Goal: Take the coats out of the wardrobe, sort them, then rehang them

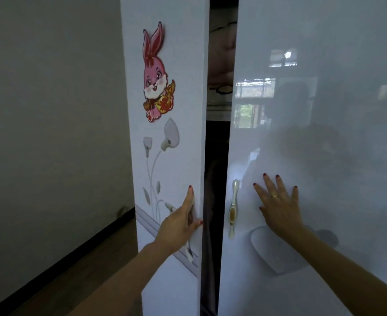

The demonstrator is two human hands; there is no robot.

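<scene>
Two bare forearms are reaching up from the bottom edge toward the wardrobe (pixel 302 110), a tall white glossy cabinet filling the middle and right of the view. Its two doors are standing slightly apart, leaving a narrow dark gap (pixel 213 201) between them, and a strip of dark fabric (pixel 207 258) is showing low in that gap; whether it is a coat cannot be told.

On the left door (pixel 165 156), the left hand (pixel 180 224) is lying over the left handle (pixel 189 249), with the index finger pointing straight up along the panel and the thumb hooking toward the door's inner edge. The hand is hiding most of the handle, so whether the other fingers are curling round it cannot be told.

On the right door (pixel 324 133), the right hand (pixel 281 206) is pressing flat against the surface, fingers straight and spread apart, a ring showing on one of them. It is sitting just beside the right handle (pixel 233 208), not touching it.

Higher up the left door, a pink rabbit sticker (pixel 155 74) is sitting above a pale printed flower design (pixel 163 160). The right door is reflecting windows. Further out, a plain grey wall (pixel 51 110) is meeting a brown floor (pixel 85 270) along a dark skirting strip.
</scene>
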